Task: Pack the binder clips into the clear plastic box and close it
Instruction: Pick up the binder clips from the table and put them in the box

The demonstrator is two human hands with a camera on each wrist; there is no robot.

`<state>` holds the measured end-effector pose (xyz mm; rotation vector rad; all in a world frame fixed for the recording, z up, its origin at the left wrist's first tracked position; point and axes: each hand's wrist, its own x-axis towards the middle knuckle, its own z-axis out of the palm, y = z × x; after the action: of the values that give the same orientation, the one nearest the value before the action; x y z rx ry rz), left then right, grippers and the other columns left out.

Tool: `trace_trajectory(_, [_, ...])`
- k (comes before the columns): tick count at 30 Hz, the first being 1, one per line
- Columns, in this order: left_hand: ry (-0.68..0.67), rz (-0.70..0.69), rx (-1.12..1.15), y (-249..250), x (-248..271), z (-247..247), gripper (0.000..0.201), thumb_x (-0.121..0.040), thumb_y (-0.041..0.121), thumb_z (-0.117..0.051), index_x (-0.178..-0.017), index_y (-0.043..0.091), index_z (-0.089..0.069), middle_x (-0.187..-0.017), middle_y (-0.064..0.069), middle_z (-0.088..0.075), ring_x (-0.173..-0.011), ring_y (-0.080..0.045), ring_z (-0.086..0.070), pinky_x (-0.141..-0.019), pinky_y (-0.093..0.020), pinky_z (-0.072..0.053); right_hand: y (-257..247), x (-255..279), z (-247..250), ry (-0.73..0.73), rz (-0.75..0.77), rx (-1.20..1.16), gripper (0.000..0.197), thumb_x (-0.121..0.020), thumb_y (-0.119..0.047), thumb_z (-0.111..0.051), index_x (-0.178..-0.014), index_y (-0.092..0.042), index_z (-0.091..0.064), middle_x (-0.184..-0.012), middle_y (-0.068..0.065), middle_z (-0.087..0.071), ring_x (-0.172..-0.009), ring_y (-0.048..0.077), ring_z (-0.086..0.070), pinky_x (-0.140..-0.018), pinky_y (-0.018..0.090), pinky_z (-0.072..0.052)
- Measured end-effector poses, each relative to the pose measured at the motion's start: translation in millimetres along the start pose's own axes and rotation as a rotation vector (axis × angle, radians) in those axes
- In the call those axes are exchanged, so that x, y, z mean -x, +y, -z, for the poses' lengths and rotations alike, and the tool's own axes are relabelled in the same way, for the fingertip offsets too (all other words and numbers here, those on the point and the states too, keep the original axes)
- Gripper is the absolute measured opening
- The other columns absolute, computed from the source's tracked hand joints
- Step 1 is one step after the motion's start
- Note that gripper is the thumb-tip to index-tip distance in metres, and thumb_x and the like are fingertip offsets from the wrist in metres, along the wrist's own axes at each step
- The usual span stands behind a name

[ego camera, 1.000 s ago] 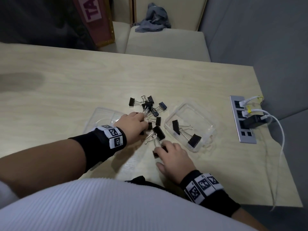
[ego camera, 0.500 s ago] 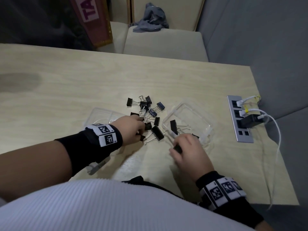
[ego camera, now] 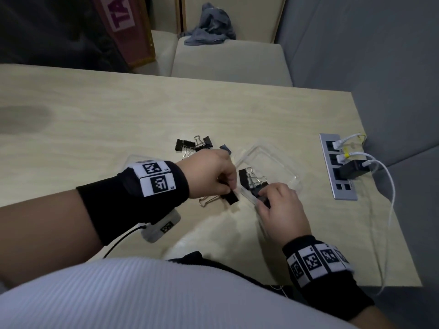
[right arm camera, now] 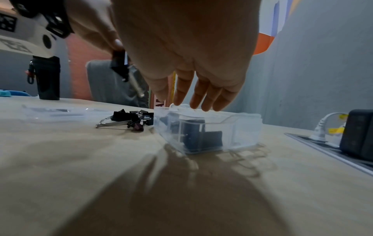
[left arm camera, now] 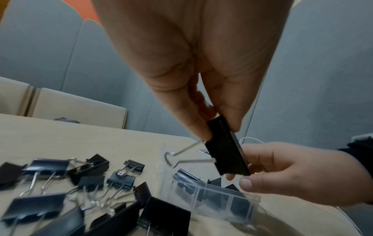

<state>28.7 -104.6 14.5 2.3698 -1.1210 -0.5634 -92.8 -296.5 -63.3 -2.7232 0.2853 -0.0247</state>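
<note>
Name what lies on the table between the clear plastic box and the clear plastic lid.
In the head view, the loose heap of black binder clips lies between the clear plastic box and the clear plastic lid, with the left hand above, pinching one large black clip.

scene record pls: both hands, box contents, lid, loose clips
left hand: pinches a large binder clip in the air beside the box
right hand: open, fingers over the clear plastic box near rim
box contents: a few clips
lid: off, flat on table
loose clips: pile left of box
</note>
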Motion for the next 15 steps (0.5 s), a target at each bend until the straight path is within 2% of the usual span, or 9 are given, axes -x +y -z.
trace_trajectory(2, [0.014,-0.06,0.007,5,-10,-1,0.016,-0.075,0.017,-0.075,-0.09,0.023,-0.075,-0.094,0.008,-0.054,-0.082,-0.007,-0.052,-0.073,-0.018,-0.036,1,4,-3,-0.043,-0.015,-0.013,0.022,-0.084,-0.021,-0.062,-0.104,-0.011,-0.065,-0.11,0.006,-0.056,-0.103,0.027,-0.051,-0.087,0.038,-0.044])
trace_trajectory(3, [0.004,-0.091,0.016,8,-15,-2,0.016,-0.075,0.016,-0.075,-0.09,0.022,-0.075,-0.094,0.009,-0.052,-0.081,-0.007,-0.052,-0.074,-0.019,-0.039,2,6,-4,-0.061,-0.014,-0.021,0.024,-0.085,-0.021,-0.061,-0.105,-0.01,-0.064,-0.112,0.008,-0.055,-0.104,0.027,-0.052,-0.089,0.038,-0.044])
trace_trajectory(5, [-0.016,-0.154,0.032,10,-25,-8,0.017,-0.074,0.01,-0.073,-0.088,0.02,-0.076,-0.095,0.006,-0.056,-0.079,-0.008,-0.055,-0.076,-0.024,-0.046,6,10,-5,-0.078,-0.013,-0.047,0.024,-0.086,-0.019,-0.06,-0.107,-0.007,-0.064,-0.114,0.009,-0.054,-0.107,0.026,-0.052,-0.092,0.036,-0.044])
trace_trajectory(7, [-0.043,-0.188,0.005,11,-36,-15,0.021,-0.075,0.004,-0.067,-0.088,0.018,-0.075,-0.101,0.0,-0.06,-0.083,-0.014,-0.059,-0.074,-0.024,-0.044,8,14,-4,-0.08,-0.02,-0.068,0.024,-0.086,-0.017,-0.06,-0.107,-0.006,-0.064,-0.115,0.009,-0.054,-0.108,0.026,-0.053,-0.092,0.036,-0.045])
trace_trajectory(9, [-0.122,-0.129,-0.111,7,-46,-20,0.029,-0.077,0.0,-0.061,-0.096,0.019,-0.073,-0.111,-0.001,-0.057,-0.094,-0.019,-0.059,-0.069,-0.022,-0.035,10,17,-2,-0.081,-0.024,-0.069,0.024,-0.085,-0.016,-0.061,-0.106,-0.006,-0.063,-0.115,0.009,-0.054,-0.108,0.026,-0.053,-0.091,0.036,-0.045])
trace_trajectory(10, [-0.181,-0.09,-0.188,2,-50,-22,0.032,-0.078,0.0,-0.061,-0.102,0.02,-0.07,-0.116,0.0,-0.055,-0.098,-0.021,-0.058,-0.07,-0.023,-0.036,10,18,-2,-0.083,-0.025,-0.069,0.024,-0.085,-0.016,-0.06,-0.106,-0.006,-0.063,-0.114,0.008,-0.054,-0.107,0.026,-0.053,-0.091,0.036,-0.045])
trace_trajectory(12, [-0.283,-0.068,-0.337,-7,-55,-23,0.034,-0.08,0.008,-0.066,-0.111,0.023,-0.064,-0.122,0.0,-0.053,-0.105,-0.027,-0.058,-0.081,-0.032,-0.046,9,19,-1,-0.083,-0.025,-0.073,0.024,-0.084,-0.015,-0.06,-0.107,-0.007,-0.063,-0.114,0.008,-0.053,-0.107,0.025,-0.052,-0.092,0.035,-0.044])
trace_trajectory(13, [-0.319,-0.073,-0.413,-11,-56,-23,0.034,-0.082,0.012,-0.065,-0.114,0.024,-0.062,-0.122,0.0,-0.053,-0.108,-0.027,-0.057,-0.09,-0.037,-0.047,8,19,-1,-0.082,-0.026,-0.074,0.024,-0.084,-0.014,-0.06,-0.107,-0.007,-0.063,-0.114,0.008,-0.053,-0.107,0.026,-0.052,-0.092,0.035,-0.044])
trace_trajectory(15, [-0.35,-0.064,-0.525,-17,-55,-25,0.038,-0.085,0.011,-0.057,-0.12,0.027,-0.057,-0.123,0.001,-0.054,-0.117,-0.025,-0.054,-0.106,-0.039,-0.036,7,20,-2,-0.088,-0.029,-0.07,0.025,-0.084,-0.013,-0.06,-0.108,-0.006,-0.063,-0.114,0.008,-0.053,-0.107,0.026,-0.051,-0.092,0.034,-0.043])
